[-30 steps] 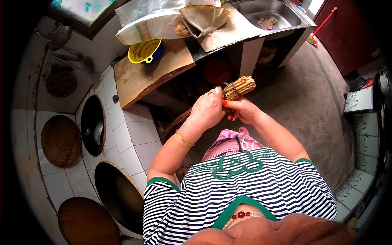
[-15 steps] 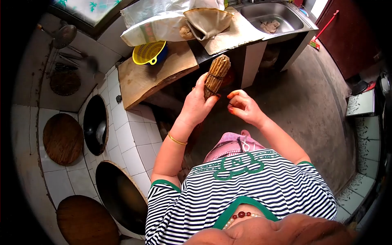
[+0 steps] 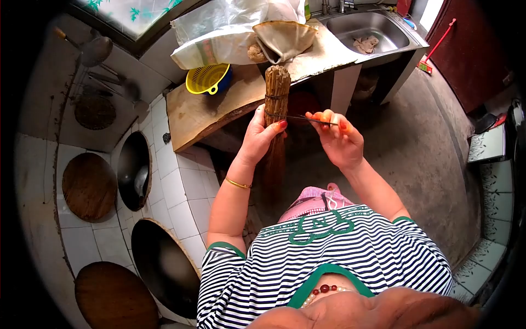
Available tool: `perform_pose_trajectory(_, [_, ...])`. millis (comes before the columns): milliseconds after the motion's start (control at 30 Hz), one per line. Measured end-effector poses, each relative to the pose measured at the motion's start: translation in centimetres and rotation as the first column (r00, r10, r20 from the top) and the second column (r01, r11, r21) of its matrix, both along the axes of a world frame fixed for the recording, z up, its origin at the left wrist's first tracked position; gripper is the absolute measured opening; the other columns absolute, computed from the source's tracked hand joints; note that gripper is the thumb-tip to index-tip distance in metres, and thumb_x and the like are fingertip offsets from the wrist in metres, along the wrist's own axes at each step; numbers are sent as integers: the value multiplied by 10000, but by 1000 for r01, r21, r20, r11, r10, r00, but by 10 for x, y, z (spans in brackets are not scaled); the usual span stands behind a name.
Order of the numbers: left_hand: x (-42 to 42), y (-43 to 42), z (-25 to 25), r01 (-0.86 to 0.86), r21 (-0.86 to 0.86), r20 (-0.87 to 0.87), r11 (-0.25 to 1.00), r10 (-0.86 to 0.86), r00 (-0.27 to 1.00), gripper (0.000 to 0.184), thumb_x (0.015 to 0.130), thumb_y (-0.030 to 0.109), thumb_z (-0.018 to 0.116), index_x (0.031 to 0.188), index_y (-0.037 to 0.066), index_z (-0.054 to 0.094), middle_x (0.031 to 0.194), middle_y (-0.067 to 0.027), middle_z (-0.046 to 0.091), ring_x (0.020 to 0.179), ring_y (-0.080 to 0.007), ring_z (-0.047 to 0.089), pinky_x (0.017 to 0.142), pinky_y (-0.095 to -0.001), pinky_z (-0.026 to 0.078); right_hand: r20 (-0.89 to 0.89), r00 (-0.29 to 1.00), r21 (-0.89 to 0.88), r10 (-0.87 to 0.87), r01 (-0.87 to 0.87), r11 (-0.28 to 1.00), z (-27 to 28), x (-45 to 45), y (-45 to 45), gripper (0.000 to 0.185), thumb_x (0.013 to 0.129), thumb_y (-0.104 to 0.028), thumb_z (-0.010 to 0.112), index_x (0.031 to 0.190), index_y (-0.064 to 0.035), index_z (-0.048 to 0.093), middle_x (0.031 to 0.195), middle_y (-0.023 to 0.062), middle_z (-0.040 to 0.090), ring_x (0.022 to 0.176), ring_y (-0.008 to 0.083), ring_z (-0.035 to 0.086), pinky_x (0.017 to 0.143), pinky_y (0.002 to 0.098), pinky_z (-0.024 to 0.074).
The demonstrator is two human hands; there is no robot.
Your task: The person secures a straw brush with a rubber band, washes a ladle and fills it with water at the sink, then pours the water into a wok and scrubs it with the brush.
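Observation:
My left hand (image 3: 260,135) is wrapped round a bundle of brown stalks (image 3: 278,90), which stands nearly upright with its blunt end toward the counter. Dark ties circle the bundle in two places. From the lower tie a thin dark cord (image 3: 307,118) stretches to the right, and my right hand (image 3: 342,141) pinches its other end between fingers and thumb. The bundle's lower part runs down below my left hand and fades into shadow.
A yellow basket (image 3: 208,80) sits on the wooden board (image 3: 213,112) ahead, near a white plastic bag (image 3: 213,35) and a folded cloth (image 3: 285,41). Two woks (image 3: 134,170) are set in the tiled stove at left. A metal sink (image 3: 367,34) is at the upper right.
The bundle has swung from slanting right to nearly upright in my left hand. My right hand let go of it, moved right, and now pulls the cord out taut.

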State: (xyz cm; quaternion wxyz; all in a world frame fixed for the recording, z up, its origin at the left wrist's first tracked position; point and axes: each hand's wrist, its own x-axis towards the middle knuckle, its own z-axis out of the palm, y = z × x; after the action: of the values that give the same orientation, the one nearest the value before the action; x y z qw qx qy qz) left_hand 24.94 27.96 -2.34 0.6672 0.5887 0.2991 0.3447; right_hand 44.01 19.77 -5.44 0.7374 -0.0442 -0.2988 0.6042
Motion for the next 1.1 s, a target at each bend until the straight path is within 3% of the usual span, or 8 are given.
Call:
perform_pose_trajectory(300, [3, 1, -1, -146, -74, 123, 987, 154, 980, 364, 845, 91, 572, 1170, 45, 413, 905, -55, 569, 766, -136, 564, 678, -284, 501, -220, 965, 56, 145, -136, 989, 5, -9, 11, 216, 851, -215, 538, 716, -47, 522, 996, 93, 569, 1009, 259, 547, 991, 386, 356])
perform_pose_trajectory(400, [3, 3, -10, -163, -34, 94, 986, 165, 982, 362, 844, 91, 577, 1165, 50, 416, 906, -59, 572, 764, -134, 567, 680, -281, 500, -302, 913, 72, 274, -264, 962, 7, -6, 18, 287, 861, -335, 562, 801, -55, 541, 981, 62, 544, 815, 208, 529, 860, 354, 422])
perform_pose_trajectory(500, [1, 5, -17, -244, 124, 45, 962, 240, 970, 416, 832, 74, 597, 1199, 41, 402, 939, -52, 575, 801, -157, 571, 712, -310, 501, -474, 789, 29, 392, -431, 902, 16, -5, 20, 444, 866, -425, 545, 1112, -56, 516, 1158, 85, 514, 772, 189, 515, 764, 312, 447])
perform_pose_trajectory(567, [0, 4, -18, -274, 500, -59, 822, 348, 936, 486, 810, 77, 626, 1231, 38, 386, 974, -85, 587, 837, -211, 584, 740, -332, 494, -561, 727, -52, 396, -508, 860, 22, -2, 23, 524, 876, -427, 532, 1243, -63, 449, 1252, 98, 484, 792, 196, 527, 750, 305, 456])
perform_pose_trajectory(700, [-11, -1, -13, 47, 901, -282, 431, 499, 819, 604, 731, 97, 690, 1242, 27, 377, 922, -157, 576, 803, -325, 580, 706, -393, 478, -427, 836, -268, 346, -482, 834, 20, 15, 23, 618, 888, -489, 475, 1311, -50, 373, 1331, 106, 426, 844, 262, 590, 648, 306, 504])
perform_pose_trajectory(733, [-17, 0, -15, 150, 873, -383, 464, 463, 799, 652, 722, 117, 693, 1280, 42, 364, 1004, -199, 575, 883, -358, 573, 752, -376, 476, -358, 872, -329, 333, -451, 829, 17, 18, 24, 701, 880, -576, 404, 1341, -52, 345, 1314, 96, 443, 795, 250, 608, 627, 297, 514])
perform_pose_trajectory(833, [-23, -2, -11, 421, 809, -585, 412, 484, 651, 660, 706, 135, 696, 1276, 43, 376, 940, -166, 573, 818, -339, 571, 702, -397, 474, -142, 879, -389, 455, -473, 791, -3, 33, 27, 780, 858, -656, 332, 1367, -65, 317, 1295, 79, 462, 751, 216, 614, 650, 289, 518])
perform_pose_trajectory(1100, [-19, -7, -9, 610, 711, -697, 350, 468, 543, 563, 721, 184, 671, 1215, 52, 434, 789, -119, 534, 712, -295, 566, 627, -384, 466, 262, 827, -600, 497, -264, 755, -6, 43, 22, 799, 849, -671, 333, 1351, -49, 356, 1285, 83, 470, 652, 165, 610, 602, 280, 509])
